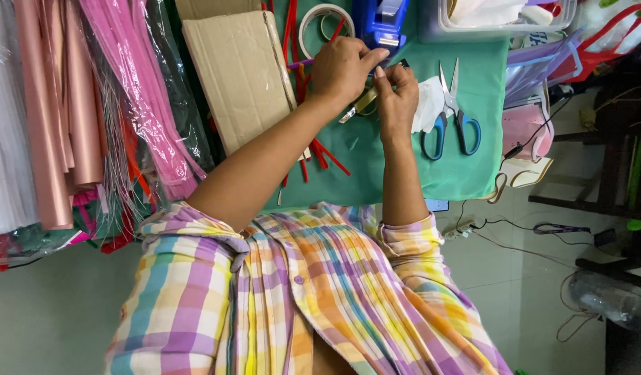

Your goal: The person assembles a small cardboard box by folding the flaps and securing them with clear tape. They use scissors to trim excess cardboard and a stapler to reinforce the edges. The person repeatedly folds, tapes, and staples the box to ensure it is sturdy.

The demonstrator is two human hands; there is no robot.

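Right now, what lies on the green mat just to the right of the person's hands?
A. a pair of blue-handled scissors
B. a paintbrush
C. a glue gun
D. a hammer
A: a pair of blue-handled scissors lies on the green mat with its blades closed, next to a scrap of white paper beside the right hand.

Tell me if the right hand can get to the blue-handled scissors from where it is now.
Probably yes: the scissors lie uncovered on the green cloth just beside the right hand, but that hand is pinching something small with the left hand.
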